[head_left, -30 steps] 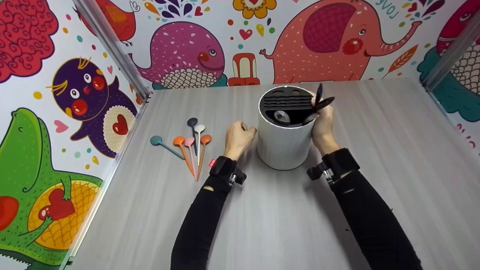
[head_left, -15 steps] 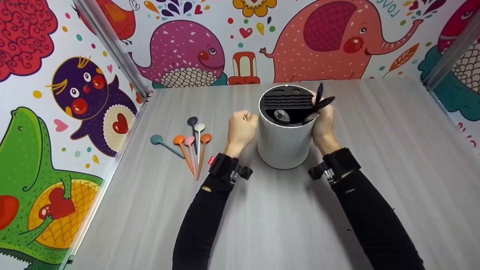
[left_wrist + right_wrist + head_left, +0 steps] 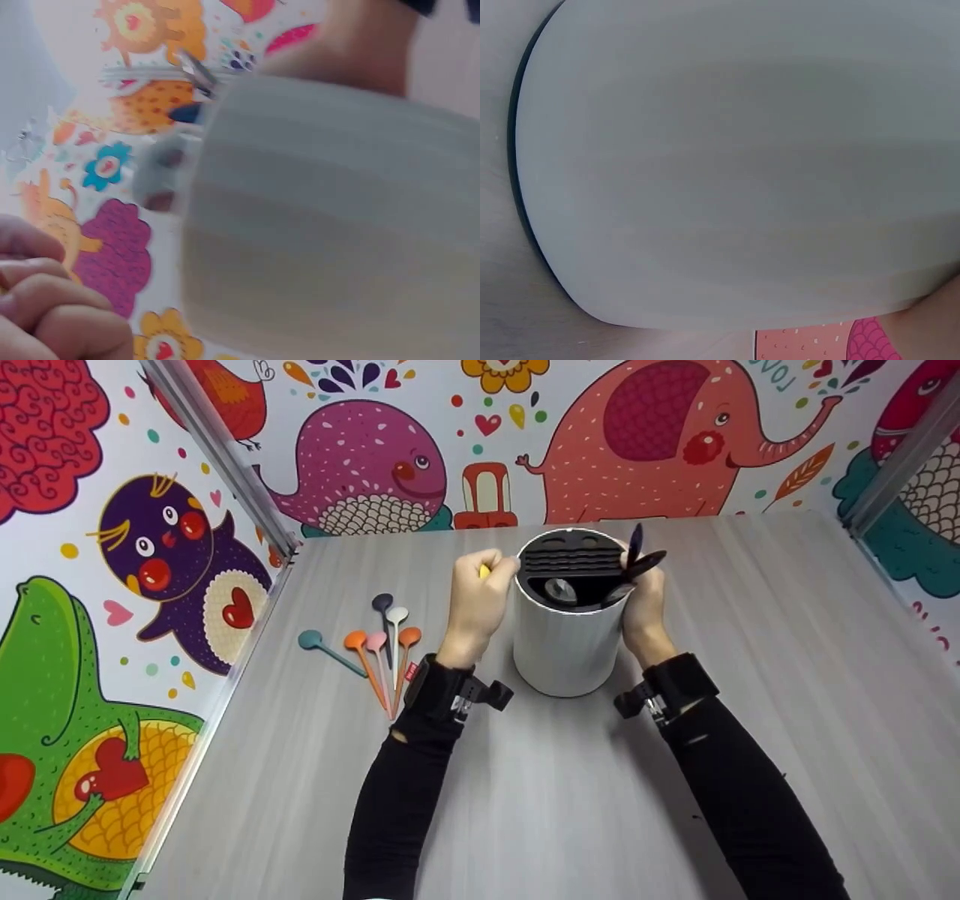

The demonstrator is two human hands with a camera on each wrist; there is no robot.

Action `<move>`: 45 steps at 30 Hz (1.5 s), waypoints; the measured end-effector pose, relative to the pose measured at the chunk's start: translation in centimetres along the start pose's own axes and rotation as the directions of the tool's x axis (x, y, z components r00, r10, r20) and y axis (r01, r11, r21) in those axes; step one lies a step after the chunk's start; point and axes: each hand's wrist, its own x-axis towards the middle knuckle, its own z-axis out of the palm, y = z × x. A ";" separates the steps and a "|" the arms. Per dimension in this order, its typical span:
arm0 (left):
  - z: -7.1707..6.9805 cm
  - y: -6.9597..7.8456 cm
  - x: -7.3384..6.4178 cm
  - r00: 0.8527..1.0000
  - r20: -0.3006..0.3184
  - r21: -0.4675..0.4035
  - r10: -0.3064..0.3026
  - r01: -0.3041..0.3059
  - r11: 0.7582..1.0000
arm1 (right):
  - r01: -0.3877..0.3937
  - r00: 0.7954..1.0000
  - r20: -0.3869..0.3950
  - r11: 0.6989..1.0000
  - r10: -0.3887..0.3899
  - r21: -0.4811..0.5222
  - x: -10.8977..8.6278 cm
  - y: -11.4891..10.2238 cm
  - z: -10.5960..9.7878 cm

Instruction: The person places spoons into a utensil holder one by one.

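In the head view my left hand (image 3: 480, 598) is curled into a fist around a thin yellow thing (image 3: 484, 571). Only its end shows between thumb and fingers; I cannot tell its kind. That fist is right beside the left rim of a white cylindrical utensil holder (image 3: 566, 652) with a black slotted insert (image 3: 571, 556). My right hand (image 3: 645, 611) grips the holder's right side, its far fingers hidden behind. Dark utensils (image 3: 646, 562) lean out over the right rim, and a shiny spoon (image 3: 560, 591) sits in the front compartment. The holder (image 3: 742, 165) fills the right wrist view.
Left of the hands lie several long-handled spoons on the grey table (image 3: 540, 810): a teal spoon (image 3: 310, 640) apart, with orange spoons (image 3: 355, 640), a pink spoon (image 3: 376, 641), a white spoon (image 3: 397, 616) and a navy spoon (image 3: 382, 602) bunched together. Cartoon-printed panels (image 3: 495, 442) enclose the back and sides.
My left hand has risen from low beside the holder to its rim level, still curled, with more of the yellow end showing. The right hand and the holder have stayed put.
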 end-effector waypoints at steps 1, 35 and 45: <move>0.0 0.5 0.0 1.000 0.010 -0.042 -0.002 0.003 0.999 | 0.001 1.000 0.001 1.000 -0.001 0.000 0.0 0.0 0.0; 2.3 3.8 1.8 0.984 -0.067 -0.612 0.165 -0.171 0.772 | 0.002 1.000 -0.029 0.999 -0.004 -0.040 -0.1 0.2 0.0; 4.9 1.0 0.8 0.995 -0.046 -0.610 0.093 -0.102 0.786 | 0.009 0.999 -0.043 0.999 -0.011 -0.036 -0.2 0.0 0.1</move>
